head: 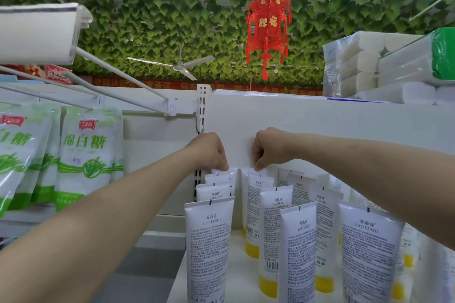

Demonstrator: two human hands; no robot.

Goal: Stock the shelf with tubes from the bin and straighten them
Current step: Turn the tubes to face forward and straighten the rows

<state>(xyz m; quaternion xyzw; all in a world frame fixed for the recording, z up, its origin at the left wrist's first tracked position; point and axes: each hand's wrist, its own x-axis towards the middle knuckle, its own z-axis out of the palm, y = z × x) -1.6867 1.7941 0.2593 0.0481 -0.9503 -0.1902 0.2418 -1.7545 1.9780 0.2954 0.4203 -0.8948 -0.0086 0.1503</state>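
White tubes (pixel 209 241) with yellow caps stand cap-down in rows on the white shelf (pixel 236 278), printed sides facing near. The left hand (pixel 209 151) reaches to the farthest tube (pixel 222 172) of the leftmost column, its fingers (pixel 222 165) drawn together and pinching the top seam. The right hand (pixel 269 149) does likewise one column to the right, pinching the top seam of the rear tube (pixel 246 179). Both held tubes are upright, close to the shelf's back panel. Left of the bay are sugar bags (pixel 86 155). Packs of paper rolls (pixel 364 66) sit on top, far right. A red lantern (pixel 268 29) and a ceiling fan (pixel 179 66) hang under a leaf-covered ceiling.
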